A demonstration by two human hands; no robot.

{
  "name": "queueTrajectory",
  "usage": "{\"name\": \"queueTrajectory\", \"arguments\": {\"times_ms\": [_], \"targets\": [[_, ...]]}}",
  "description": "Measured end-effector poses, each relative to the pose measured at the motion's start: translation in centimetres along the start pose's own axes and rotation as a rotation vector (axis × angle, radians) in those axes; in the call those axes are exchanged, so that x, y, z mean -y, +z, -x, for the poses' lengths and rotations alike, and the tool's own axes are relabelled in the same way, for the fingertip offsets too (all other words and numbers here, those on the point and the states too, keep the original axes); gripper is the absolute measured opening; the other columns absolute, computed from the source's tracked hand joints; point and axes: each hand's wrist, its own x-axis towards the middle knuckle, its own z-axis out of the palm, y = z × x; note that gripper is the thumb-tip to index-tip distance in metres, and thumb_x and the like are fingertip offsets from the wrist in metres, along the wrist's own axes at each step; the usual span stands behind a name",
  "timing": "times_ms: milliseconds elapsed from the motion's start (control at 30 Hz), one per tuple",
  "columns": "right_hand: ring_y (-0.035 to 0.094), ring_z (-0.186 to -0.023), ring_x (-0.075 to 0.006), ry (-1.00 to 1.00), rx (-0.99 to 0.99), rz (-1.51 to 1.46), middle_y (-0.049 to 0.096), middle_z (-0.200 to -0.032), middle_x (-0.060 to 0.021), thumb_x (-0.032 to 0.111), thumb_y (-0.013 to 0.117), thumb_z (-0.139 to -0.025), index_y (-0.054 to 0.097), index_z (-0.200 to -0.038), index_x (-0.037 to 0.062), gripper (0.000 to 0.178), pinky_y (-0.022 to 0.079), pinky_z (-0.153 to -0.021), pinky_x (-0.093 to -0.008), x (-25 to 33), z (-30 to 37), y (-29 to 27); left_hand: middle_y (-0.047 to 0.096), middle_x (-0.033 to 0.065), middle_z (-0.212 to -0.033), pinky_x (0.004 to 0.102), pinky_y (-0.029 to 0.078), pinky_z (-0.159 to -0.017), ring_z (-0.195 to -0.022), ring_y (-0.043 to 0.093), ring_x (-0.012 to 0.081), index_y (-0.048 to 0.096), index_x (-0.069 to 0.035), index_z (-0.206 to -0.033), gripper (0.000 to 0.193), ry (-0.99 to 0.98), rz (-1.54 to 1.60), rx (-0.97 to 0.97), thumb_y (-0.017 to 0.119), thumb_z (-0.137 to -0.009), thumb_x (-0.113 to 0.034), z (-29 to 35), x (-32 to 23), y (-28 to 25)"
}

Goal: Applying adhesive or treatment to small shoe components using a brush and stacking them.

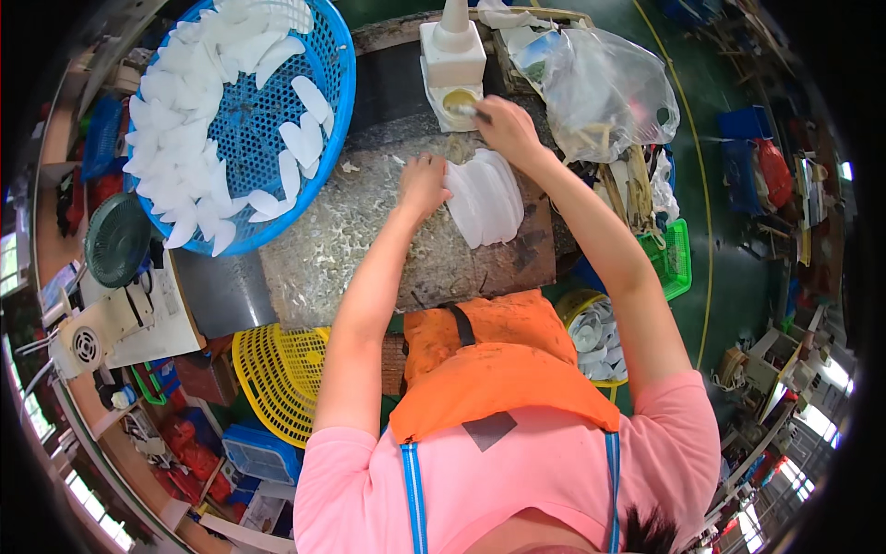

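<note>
A small brush [473,112] with a dark handle is pinched in my right hand [508,130]. Its pale tip is at the opening of a white pot [452,118], where something yellowish shows inside. Below it on the worn board lies an overlapping row of thin white curved pieces [486,200]. My left hand [424,187] rests on the board at the left edge of this row, fingers bent and close together, thumb side against the pieces. Whatever those fingers hold, if anything, is hidden.
A big blue basket [348,74] of similar loose white pieces stands at the left of the worn board [341,240]. Clear plastic bags [609,92] lie at the far right. A yellow basket [268,379], a tub of white pieces [598,337] and a green basket [678,258] sit lower down.
</note>
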Motion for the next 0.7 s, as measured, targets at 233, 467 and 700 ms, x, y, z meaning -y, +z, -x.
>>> {"name": "queueTrajectory", "arguments": {"times_ms": [233,467,700], "targets": [[0.063,-0.081,-0.0325,0.243,0.084,0.020,0.065,-0.085,-0.0153,0.020,0.057,-0.081,0.065,-0.100,0.0090,0.024,0.049,-0.072,-0.0411,-1.6,-0.9,0.1,0.062,0.0121,-0.082,0.0393,0.046,-0.070,-0.082,0.060,0.0309,0.058,-0.005,-0.089,0.018,-0.014,0.344,-0.322,0.065,-0.072,-0.004,4.0,-3.9,-5.6],[0.065,-0.058,-0.0258,0.382,0.876,-0.423,0.066,-0.072,-0.0166,0.017,0.060,-0.077,0.065,-0.099,0.0046,0.025,0.052,-0.059,-0.0352,2.5,4.5,-0.2,0.061,0.0096,-0.085,0.0396,0.047,-0.071,-0.081,0.059,0.0295,0.058,-0.005,-0.082,0.010,0.231,0.144,-0.448,0.061,-0.073,-0.001,10.1,-1.4,2.7],[0.060,-0.092,-0.0320,-0.259,0.503,-0.144,0.063,-0.095,-0.0134,0.006,0.061,-0.073,0.066,-0.099,0.0058,0.027,0.047,-0.079,-0.0412,2.3,5.7,3.2,0.059,0.0115,-0.089,0.0401,0.047,-0.075,-0.087,0.058,0.0309,0.056,-0.004,-0.082,0.011,0.226,0.125,-0.444,0.060,-0.072,-0.002,10.2,-0.9,4.4]]}}
